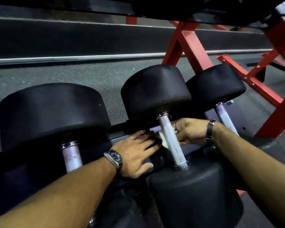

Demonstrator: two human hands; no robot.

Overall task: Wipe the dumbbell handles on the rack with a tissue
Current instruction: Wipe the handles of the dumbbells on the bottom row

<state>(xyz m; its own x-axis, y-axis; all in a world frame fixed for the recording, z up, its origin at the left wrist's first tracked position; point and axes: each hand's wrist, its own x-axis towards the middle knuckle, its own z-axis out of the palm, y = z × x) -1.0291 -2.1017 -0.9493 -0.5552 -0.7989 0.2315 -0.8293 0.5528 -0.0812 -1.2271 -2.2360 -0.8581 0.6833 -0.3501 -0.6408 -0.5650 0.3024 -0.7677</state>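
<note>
Three black dumbbells lie side by side on the rack, each with a knurled silver handle. The middle handle [171, 140] runs between my two hands. A white tissue [164, 140] passes under and behind this handle, showing on both sides. My left hand [135, 153] reaches in from the left with straight fingers touching the tissue's left end. My right hand [191, 131] pinches the tissue's right end beside the handle. The left dumbbell's handle [72, 156] and the right dumbbell's handle [223, 116] are untouched.
The rack's dark rail [132, 129] runs under the handles. A red steel frame [187, 45] rises behind and to the right. Speckled grey floor [72, 76] lies beyond the rack. A dark upper shelf [155, 7] hangs overhead.
</note>
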